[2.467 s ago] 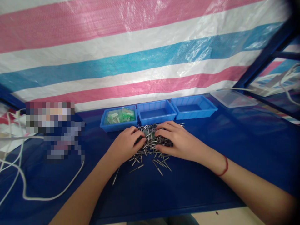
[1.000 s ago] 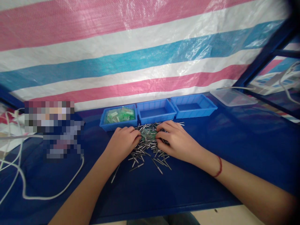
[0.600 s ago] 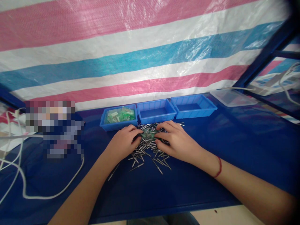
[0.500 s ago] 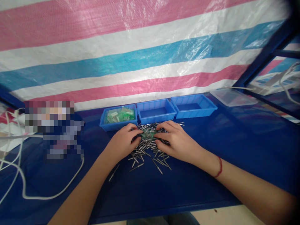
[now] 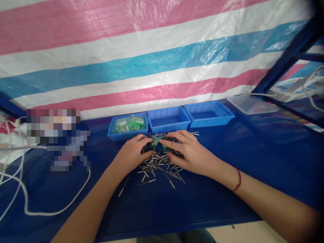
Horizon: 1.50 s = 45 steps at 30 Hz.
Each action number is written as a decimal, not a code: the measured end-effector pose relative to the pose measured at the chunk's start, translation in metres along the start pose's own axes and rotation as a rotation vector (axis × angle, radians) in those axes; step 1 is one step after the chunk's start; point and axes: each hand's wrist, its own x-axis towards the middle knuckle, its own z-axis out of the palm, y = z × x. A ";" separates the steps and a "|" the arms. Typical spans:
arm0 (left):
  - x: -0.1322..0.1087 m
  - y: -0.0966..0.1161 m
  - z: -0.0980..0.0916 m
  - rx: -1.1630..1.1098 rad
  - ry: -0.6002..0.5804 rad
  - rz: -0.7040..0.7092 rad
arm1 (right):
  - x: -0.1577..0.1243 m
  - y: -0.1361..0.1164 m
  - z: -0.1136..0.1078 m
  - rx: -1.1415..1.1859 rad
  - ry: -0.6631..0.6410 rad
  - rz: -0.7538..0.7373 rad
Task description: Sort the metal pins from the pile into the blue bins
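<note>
A pile of metal rivets lies on the blue table in front of the bins. Green plastic packets sit among the rivets, between my two hands. My left hand rests at the pile's left side, fingers apart, its fingertips by the packets. From the right, my right hand reaches over the pile with spread fingers, the index fingertip touching a green packet. Neither hand is closed round anything. Behind my left hand, the left blue bin holds green packets with pale pieces.
The middle blue bin and right blue bin stand side by side behind the pile. A clear plastic lid lies at the back right. White cables and a blurred patch are at left.
The green packets between my hands have shifted slightly left and back. My right index finger has stretched farther left, and my left thumb has moved a little right.
</note>
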 end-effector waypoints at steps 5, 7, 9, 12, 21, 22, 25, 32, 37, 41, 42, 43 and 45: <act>0.003 0.006 -0.001 0.010 0.093 0.026 | 0.001 0.000 0.000 0.042 0.058 -0.012; 0.004 0.008 -0.002 -0.003 0.154 0.037 | 0.002 0.000 -0.001 0.093 0.117 0.008; 0.004 0.011 -0.005 -0.038 0.197 0.041 | 0.003 -0.001 -0.002 0.172 0.184 0.046; 0.004 0.018 -0.008 -0.131 0.177 0.026 | 0.003 -0.003 -0.005 0.317 0.278 0.131; 0.003 0.034 -0.010 -0.329 0.115 -0.093 | 0.006 0.000 -0.005 0.838 0.295 0.383; 0.002 0.034 -0.010 -0.358 0.111 -0.115 | 0.006 0.000 -0.005 0.895 0.304 0.409; 0.001 0.032 -0.009 -0.465 0.090 -0.161 | 0.008 0.000 -0.006 0.970 0.300 0.457; 0.002 0.036 -0.009 -0.549 0.127 -0.220 | 0.007 0.000 -0.009 0.929 0.330 0.426; 0.003 0.034 -0.007 -0.594 0.262 -0.228 | 0.008 -0.001 -0.012 1.093 0.277 0.455; 0.003 0.033 -0.005 -0.675 0.336 -0.249 | 0.008 -0.003 -0.016 1.112 0.278 0.469; 0.003 0.034 -0.005 -0.699 0.343 -0.259 | 0.008 -0.003 -0.016 1.110 0.273 0.472; 0.003 0.034 -0.005 -0.717 0.350 -0.268 | 0.008 -0.004 -0.016 1.112 0.272 0.473; 0.003 0.034 -0.004 -0.723 0.367 -0.271 | 0.008 -0.003 -0.015 1.126 0.286 0.471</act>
